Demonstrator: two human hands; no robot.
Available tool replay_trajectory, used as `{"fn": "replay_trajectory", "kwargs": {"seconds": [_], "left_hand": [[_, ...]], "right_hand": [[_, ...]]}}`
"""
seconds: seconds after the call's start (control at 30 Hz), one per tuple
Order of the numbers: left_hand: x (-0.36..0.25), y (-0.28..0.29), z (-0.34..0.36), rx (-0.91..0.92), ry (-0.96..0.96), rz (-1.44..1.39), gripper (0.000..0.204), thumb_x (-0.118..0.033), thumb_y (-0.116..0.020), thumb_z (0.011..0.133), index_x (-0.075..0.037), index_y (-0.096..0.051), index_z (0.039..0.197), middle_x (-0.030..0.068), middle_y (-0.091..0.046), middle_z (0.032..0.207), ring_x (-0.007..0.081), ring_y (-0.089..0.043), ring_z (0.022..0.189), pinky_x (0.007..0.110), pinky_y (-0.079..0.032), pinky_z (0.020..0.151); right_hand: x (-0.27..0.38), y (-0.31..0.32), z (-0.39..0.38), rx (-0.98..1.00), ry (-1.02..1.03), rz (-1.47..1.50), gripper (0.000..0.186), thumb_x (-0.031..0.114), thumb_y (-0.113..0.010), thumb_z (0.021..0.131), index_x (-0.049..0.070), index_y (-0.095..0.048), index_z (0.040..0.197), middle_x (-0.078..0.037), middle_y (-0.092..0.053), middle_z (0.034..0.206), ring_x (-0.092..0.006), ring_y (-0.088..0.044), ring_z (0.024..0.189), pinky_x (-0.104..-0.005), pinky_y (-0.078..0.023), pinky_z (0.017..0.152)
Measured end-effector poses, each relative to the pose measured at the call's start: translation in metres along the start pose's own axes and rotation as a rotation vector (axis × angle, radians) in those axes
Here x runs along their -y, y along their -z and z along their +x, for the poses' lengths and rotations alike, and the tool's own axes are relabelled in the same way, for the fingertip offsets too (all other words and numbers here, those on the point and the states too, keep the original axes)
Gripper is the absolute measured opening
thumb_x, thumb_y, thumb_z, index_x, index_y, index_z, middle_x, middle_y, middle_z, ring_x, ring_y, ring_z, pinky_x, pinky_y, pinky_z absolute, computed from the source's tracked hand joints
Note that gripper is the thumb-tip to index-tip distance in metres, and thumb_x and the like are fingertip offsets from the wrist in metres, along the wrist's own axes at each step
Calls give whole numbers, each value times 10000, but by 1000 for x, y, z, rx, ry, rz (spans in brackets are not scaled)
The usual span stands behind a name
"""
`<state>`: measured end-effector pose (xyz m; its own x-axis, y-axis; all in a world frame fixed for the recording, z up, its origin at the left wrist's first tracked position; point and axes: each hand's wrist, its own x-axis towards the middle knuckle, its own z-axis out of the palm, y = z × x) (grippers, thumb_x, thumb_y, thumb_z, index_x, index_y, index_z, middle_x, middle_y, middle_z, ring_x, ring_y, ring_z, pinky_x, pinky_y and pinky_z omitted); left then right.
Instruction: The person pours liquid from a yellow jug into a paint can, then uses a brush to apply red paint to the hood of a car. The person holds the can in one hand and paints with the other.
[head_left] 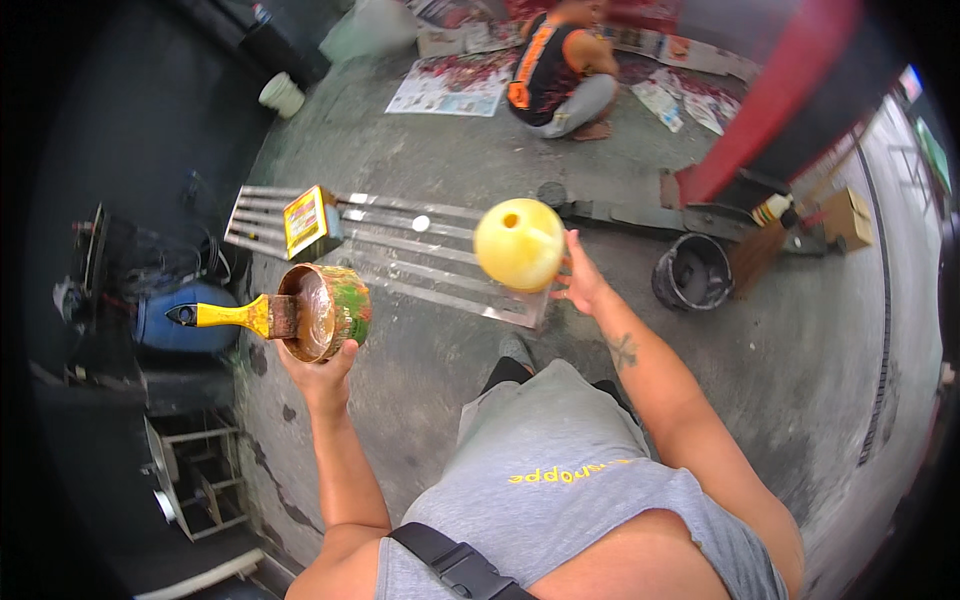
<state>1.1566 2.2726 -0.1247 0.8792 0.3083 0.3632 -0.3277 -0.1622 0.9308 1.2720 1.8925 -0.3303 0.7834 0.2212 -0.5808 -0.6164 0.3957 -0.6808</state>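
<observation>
the step in hand looks like holding a paint tin [350,305] and a yellow container [522,262] up at once, with the brush [234,315] parked rather than painting. the hands are well apart: the left hand [318,372] is clamped on the tin from below, its thumb up the near side, while the right hand [584,280] cups the container from its right edge, the fingers partly hidden behind it. as i judge it, the next move calls for a steady left wrist, since the tin leans and the brush could slip, and a firm hold on the rounded container. the tin's mouth faces left and up toward the viewer, brown paint inside. the brush's long axis runs left to right, handle out to the left, bristles at the mouth. the container, in front of the right end of the slatted table [380,218], turns its round hole up toward the viewer; its long axis i cannot tell from above. a yellow can [305,225] and a white disc [421,223] sit on the slats.
</observation>
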Motion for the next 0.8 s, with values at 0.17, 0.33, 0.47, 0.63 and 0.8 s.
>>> {"fn": "replay_trajectory", "kwargs": {"seconds": [0.17,0.33,0.47,0.63,0.8], "left_hand": [[26,58,16,-88,47,26,1175,-199,-1050,690,1,-343,1607,120,-530,1502,255,-567,1362,413,-484,1172],[46,77,38,-124,68,11,1129,-202,-1039,713,-6,-356,1590,124,-539,1485,242,-586,1326,395,-503,1136],[55,72,43,-168,93,1,1124,-231,-1040,725,-14,-349,1585,107,-537,1465,236,-566,1335,390,-498,1134],[53,58,40,-229,121,17,1168,-279,-1052,713,-11,-336,1595,104,-524,1475,233,-550,1347,389,-485,1141],[35,45,8,-417,126,52,1248,-313,-1063,691,-25,-291,1629,86,-489,1513,238,-509,1390,411,-437,1184]], "right_hand": [[11,-16,24,18,-49,-39,950,877,-322,1013,197,-402,1672,-166,-371,1702,-456,-429,1507,-704,-276,1226],[0,-32,39,-11,-40,-6,869,825,-329,1049,202,-438,1644,-106,-472,1652,-400,-476,1483,-676,-372,1178],[0,-49,51,44,-51,27,825,798,-352,1063,207,-457,1628,-110,-479,1644,-372,-503,1451,-624,-404,1177],[-1,-42,65,136,-75,-16,892,812,-354,1052,183,-361,1685,-155,-338,1710,-416,-474,1468,-637,-416,1174],[25,3,112,-237,-45,-288,840,777,-379,1071,117,-514,1571,-200,-428,1640,-391,-533,1379,-629,-495,1015]]}}
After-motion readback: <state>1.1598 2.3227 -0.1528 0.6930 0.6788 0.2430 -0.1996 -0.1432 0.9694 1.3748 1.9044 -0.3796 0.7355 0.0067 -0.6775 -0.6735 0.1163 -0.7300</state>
